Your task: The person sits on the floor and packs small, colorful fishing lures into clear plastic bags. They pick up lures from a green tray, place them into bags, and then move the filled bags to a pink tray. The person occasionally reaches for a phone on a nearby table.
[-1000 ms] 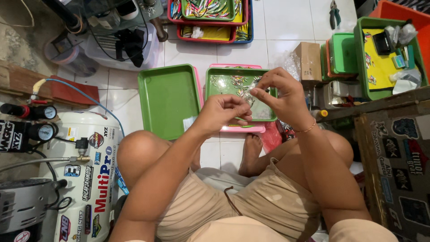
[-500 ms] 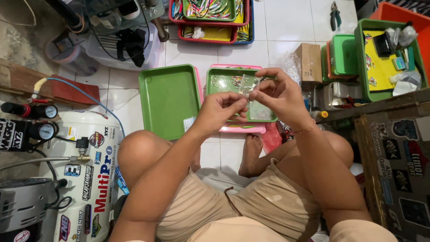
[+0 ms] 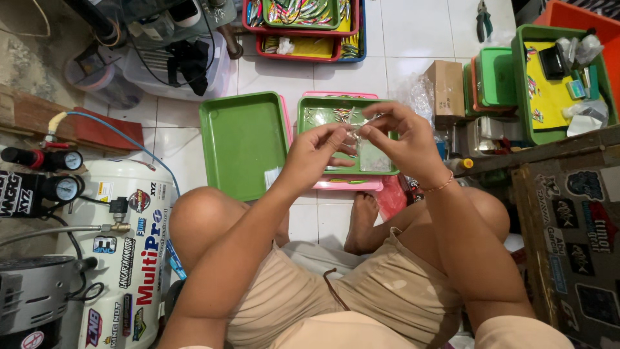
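Note:
My left hand [image 3: 316,155] and my right hand [image 3: 400,145] are raised together above a green tray [image 3: 310,110] that holds several small fishing lures. Between the fingertips of both hands is a small clear plastic packet [image 3: 371,152]; my right hand pinches its top edge and my left hand's fingers touch its left side. An empty green tray [image 3: 242,145] lies to the left of my left hand. Both trays sit on the white tiled floor in front of my knees.
A white air compressor [image 3: 123,258] with gauges stands at the left. Stacked trays of colourful lures [image 3: 303,19] are at the top. A cardboard box [image 3: 445,87], green bins [image 3: 549,84] and a dark case with stickers [image 3: 575,239] crowd the right.
Both hands stayed together over the lure tray, shifting slightly. The clear packet now hangs lower between the fingers, and my fingers have changed their grip on it.

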